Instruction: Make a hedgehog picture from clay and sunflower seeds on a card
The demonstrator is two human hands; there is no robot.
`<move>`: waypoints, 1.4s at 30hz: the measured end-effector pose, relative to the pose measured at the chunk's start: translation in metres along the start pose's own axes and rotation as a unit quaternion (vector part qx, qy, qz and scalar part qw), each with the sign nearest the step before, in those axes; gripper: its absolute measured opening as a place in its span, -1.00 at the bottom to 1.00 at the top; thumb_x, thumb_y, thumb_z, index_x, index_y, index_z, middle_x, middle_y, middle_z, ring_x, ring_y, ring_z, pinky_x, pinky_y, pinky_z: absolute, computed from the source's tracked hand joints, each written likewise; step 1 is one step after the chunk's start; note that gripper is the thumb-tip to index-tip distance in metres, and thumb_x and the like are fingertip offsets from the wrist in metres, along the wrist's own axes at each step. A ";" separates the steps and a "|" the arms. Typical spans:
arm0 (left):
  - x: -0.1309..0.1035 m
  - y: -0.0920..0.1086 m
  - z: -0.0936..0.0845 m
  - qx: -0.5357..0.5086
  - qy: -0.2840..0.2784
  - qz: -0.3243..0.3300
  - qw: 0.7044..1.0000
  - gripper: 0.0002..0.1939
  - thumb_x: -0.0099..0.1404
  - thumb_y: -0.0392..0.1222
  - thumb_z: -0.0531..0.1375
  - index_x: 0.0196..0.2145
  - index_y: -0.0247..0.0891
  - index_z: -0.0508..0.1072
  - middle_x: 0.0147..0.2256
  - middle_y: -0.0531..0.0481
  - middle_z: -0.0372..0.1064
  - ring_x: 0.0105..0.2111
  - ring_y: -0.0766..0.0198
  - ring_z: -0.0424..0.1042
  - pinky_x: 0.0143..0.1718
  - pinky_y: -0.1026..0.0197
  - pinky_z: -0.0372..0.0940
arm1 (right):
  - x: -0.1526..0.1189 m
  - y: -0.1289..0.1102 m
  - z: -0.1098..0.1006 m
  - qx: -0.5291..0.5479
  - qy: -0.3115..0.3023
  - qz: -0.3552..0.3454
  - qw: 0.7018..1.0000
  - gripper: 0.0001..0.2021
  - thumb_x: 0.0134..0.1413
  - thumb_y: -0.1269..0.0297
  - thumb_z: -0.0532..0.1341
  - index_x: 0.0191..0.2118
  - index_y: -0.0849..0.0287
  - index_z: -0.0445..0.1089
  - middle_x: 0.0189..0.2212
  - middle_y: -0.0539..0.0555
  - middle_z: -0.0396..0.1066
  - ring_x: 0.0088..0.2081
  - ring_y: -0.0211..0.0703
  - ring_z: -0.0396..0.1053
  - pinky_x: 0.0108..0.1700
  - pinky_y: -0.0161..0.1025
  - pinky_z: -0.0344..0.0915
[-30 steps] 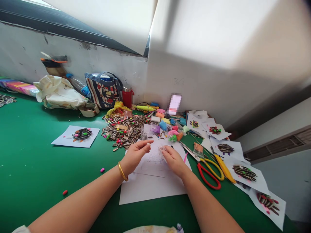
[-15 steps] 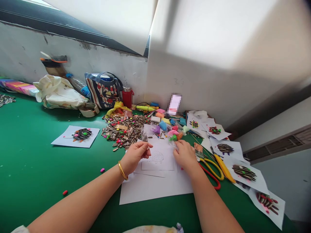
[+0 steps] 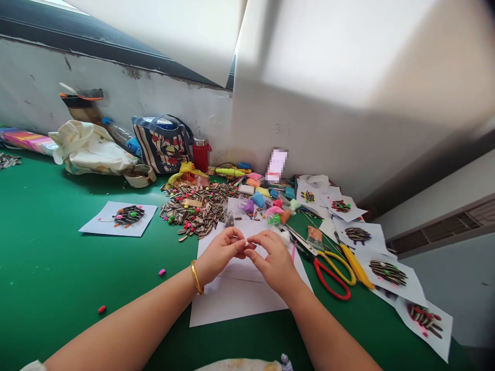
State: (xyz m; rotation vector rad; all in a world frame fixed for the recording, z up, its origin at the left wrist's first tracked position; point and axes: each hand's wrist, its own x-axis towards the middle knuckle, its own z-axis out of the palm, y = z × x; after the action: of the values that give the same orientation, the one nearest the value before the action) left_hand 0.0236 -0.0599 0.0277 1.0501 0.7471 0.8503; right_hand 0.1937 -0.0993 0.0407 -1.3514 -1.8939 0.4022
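My left hand (image 3: pixel 219 256), with a gold bangle on its wrist, is closed in a pinch above the white paper (image 3: pixel 216 304). Its fingertips meet those of my right hand (image 3: pixel 275 260), which is also pinched. Between them shows a tiny white piece of modelling clay (image 3: pixel 246 242). Both hands hide most of the pencil drawing on the sheet below. Just behind my right hand lies a white clay lump (image 3: pixel 285 236) in clear wrap. Scissors (image 3: pixel 323 257) with red and yellow handles rest to the right, beside a yellow utility knife (image 3: pixel 356 265).
Behind my hands spread a sunflower seed pile (image 3: pixel 201 206) and several coloured clay packets (image 3: pixel 259 200). Seed hedgehog pictures line the right edge, one (image 3: pixel 389 273) near the knife; another card (image 3: pixel 116 219) lies left. Bags (image 3: pixel 164 147) and a red flask (image 3: pixel 200 156) stand by the wall.
My right hand has moved left from the clay packets to meet my left hand over the paper. A tiny white piece now shows between the fingertips, and the scissors are more exposed.
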 end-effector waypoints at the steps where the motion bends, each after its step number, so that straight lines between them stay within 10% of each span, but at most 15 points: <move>1: -0.001 -0.001 0.001 0.013 -0.001 0.020 1.000 -0.67 0.13 -0.03 0.33 -0.34 -0.27 0.31 -0.39 0.03 0.42 -0.38 0.32 0.43 -0.31 0.24 0.30 | 0.000 -0.002 0.001 0.012 0.001 0.006 1.000 -0.86 0.14 0.19 0.24 -0.21 0.08 0.45 -0.27 0.08 0.40 -0.18 -0.06 0.32 -0.12 -0.13 0.25; 29: -0.001 -0.012 0.002 0.246 0.058 0.149 0.956 -0.81 0.17 -0.08 0.26 -0.40 -0.23 0.38 -0.43 0.04 0.34 -0.41 0.29 0.32 -0.36 0.24 0.26 | -0.001 0.014 0.005 0.113 -0.001 0.015 0.994 -0.87 0.20 0.24 0.15 -0.30 0.12 0.42 -0.34 0.04 0.41 -0.26 -0.15 0.34 -0.20 -0.21 0.27; 42: -0.001 -0.006 0.002 0.029 0.005 0.001 1.000 -0.61 0.12 -0.02 0.33 -0.18 -0.31 0.44 -0.38 -0.04 0.45 -0.37 0.27 0.45 -0.25 0.18 0.34 | -0.002 0.014 0.006 0.060 0.046 -0.061 0.995 -0.84 0.19 0.35 0.14 -0.18 0.09 0.46 -0.27 0.08 0.39 -0.18 -0.11 0.34 -0.11 -0.12 0.30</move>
State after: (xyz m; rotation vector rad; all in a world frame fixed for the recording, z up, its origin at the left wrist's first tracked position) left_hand 0.0264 -0.0634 0.0228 1.0987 0.7829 0.8406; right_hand 0.1989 -0.0950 0.0266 -1.1504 -1.8341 0.3803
